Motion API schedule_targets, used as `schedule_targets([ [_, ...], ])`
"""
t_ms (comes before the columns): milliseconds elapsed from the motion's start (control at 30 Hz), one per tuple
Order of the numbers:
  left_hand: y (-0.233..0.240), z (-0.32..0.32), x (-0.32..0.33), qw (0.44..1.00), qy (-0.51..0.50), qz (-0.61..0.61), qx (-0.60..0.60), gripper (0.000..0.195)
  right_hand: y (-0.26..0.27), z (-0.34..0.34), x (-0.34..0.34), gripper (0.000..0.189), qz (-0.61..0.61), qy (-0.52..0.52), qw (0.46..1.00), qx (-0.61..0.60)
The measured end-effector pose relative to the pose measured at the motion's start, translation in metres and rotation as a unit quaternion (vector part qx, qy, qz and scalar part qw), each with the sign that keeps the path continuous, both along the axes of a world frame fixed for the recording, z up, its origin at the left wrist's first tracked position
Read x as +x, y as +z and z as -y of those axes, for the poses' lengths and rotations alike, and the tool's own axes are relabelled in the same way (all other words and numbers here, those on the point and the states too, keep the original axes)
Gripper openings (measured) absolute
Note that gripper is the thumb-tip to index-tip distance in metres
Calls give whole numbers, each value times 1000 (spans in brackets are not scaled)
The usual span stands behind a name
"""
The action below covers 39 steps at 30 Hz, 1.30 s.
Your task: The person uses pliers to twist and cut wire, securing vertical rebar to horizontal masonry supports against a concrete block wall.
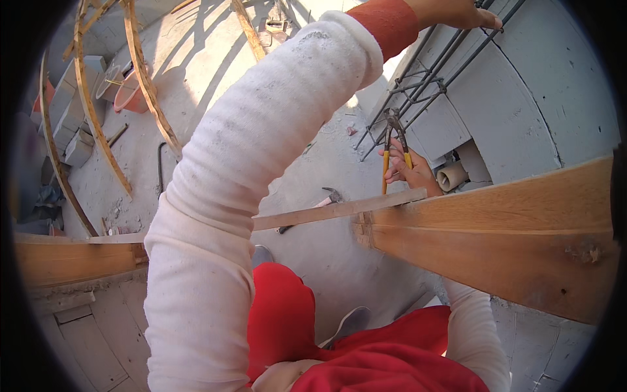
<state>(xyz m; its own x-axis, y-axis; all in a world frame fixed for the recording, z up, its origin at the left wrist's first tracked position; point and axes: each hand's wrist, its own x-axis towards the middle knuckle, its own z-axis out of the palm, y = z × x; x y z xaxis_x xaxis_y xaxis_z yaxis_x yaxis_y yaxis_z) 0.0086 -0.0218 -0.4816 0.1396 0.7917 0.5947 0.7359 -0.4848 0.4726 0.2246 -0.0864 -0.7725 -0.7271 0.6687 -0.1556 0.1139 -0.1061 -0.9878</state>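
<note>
My left arm, in a white sleeve cover, reaches across the view to the upper right. There my left hand [453,13] grips the bars of a steel rebar cage [420,93]; the top edge cuts off part of its fingers. Lower down, my right hand [416,171] holds end-cutting pincers [396,132] with yellow handles. The handles are spread, and the jaws are up beside the cage's lower part; whether they touch a bar I cannot tell. A wooden frame [490,215] partly hides my right forearm.
A thin wooden strip [338,210] runs across before me. Behind it a claw hammer [333,196] lies on the concrete floor [313,274]. Curved wooden poles [142,73], a pink bucket [132,95] and pale blocks [73,112] stand left. A pipe [451,175] sits in a wall opening.
</note>
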Motion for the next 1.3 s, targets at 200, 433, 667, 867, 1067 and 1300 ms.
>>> schedule_targets([
  [200, -3, -7, 1, 996, 52, -58, 50, 68, -16, 0, -11, 56, -4, -13, 1000, 1],
  [433, -5, -14, -4, 997, 48, -47, 37, 75, -19, 16, 0, 52, 20, -36, 997, 64],
  [667, -13, -15, 8, 997, 21, 43, 64, 79, -55, 21, 16, 51, 4, -61, 997, 49],
  [867, -5, -6, 4, 996, -20, 84, -23, 81, -72, 11, -4, 48, 8, -68, 991, 112],
  [1067, -3, -38, -1, 990, 9, 91, -110, 53, -84, -27, -23, 45, -48, -62, 985, 153],
  [1300, -2, -3, 10, 982, 8, 117, -148, 50, -81, -43, -50, 48, -206, -10, 977, 51],
])
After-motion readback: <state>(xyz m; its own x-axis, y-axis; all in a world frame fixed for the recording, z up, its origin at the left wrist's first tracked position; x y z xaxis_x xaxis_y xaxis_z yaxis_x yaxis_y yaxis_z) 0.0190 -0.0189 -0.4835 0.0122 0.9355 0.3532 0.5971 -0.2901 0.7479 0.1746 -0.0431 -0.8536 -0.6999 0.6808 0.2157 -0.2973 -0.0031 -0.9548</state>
